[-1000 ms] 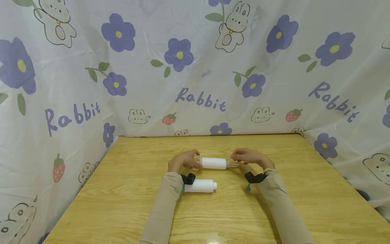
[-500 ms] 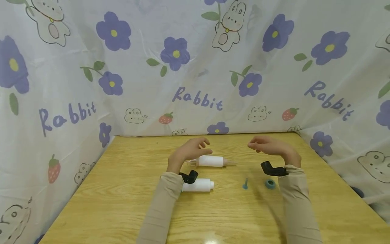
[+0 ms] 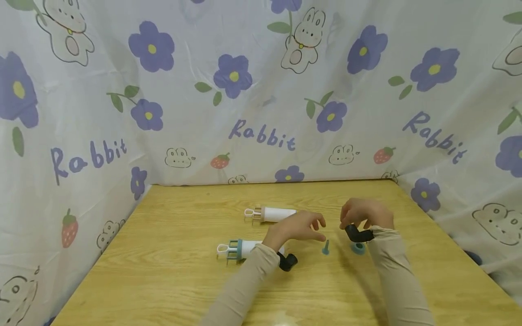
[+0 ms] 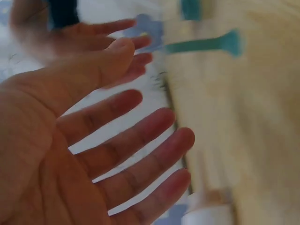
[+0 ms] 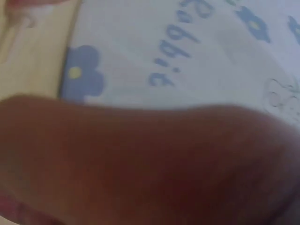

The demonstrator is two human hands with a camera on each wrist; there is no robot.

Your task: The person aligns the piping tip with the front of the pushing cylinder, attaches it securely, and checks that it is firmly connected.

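My left hand (image 3: 299,225) hovers near the small teal stick-shaped piece with a flared base (image 3: 326,247), fingers spread and holding nothing. In the left wrist view that piece (image 4: 206,44) stands beyond the fingertips. Above and behind the teal ring-shaped cap (image 3: 358,248) hangs my right hand (image 3: 367,213), its fingers bent loosely downward with nothing seen in them. Under my left forearm lies a white cylinder with a teal pronged end and a white loop (image 3: 248,249), partly hidden by the sleeve. A second white cylinder with a peach pronged end (image 3: 279,214) lies farther back, its right end behind my left hand.
All the pieces lie on a wood-grain table (image 3: 171,271). A white cloth with purple flowers and rabbits (image 3: 261,136) hangs along its back and sides. Each wrist carries a black camera mount.
My hands have left the peach-ended cylinder, which now lies on the table. The left hand has moved right and nearer, toward the teal stick piece; the right has moved right, over the ring cap.
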